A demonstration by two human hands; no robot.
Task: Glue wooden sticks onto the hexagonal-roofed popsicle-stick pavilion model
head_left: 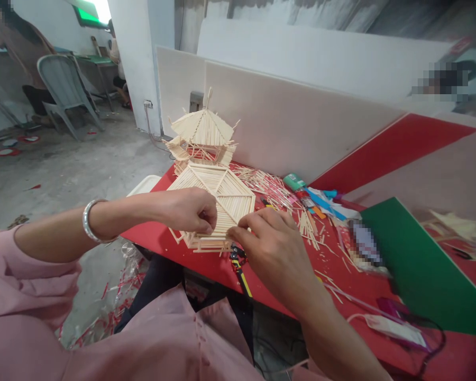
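A six-sided panel of pale wooden sticks point(236, 203) lies in front of me on the red table, with a stick framework under its near edge. Over its left near side is my left hand point(190, 209), fingers curled and tips pinched low at the edge. My right hand point(273, 243) pinches with thumb and forefinger at the right near edge. A thin wooden stick point(219, 233) runs between the fingertips of both hands along that edge. Behind the panel stands a tiered stick pavilion point(203, 128) with a pointed roof. Yellow-and-black pliers point(240, 270) lie just below my right hand.
Loose sticks point(309, 225) are scattered over the red table point(269, 283). A green bottle point(294, 181), plastic packets, a green board point(420, 264) and a white power strip point(396, 329) with cables are to the right. White boards lean behind; a chair point(65, 87) and people are at far left.
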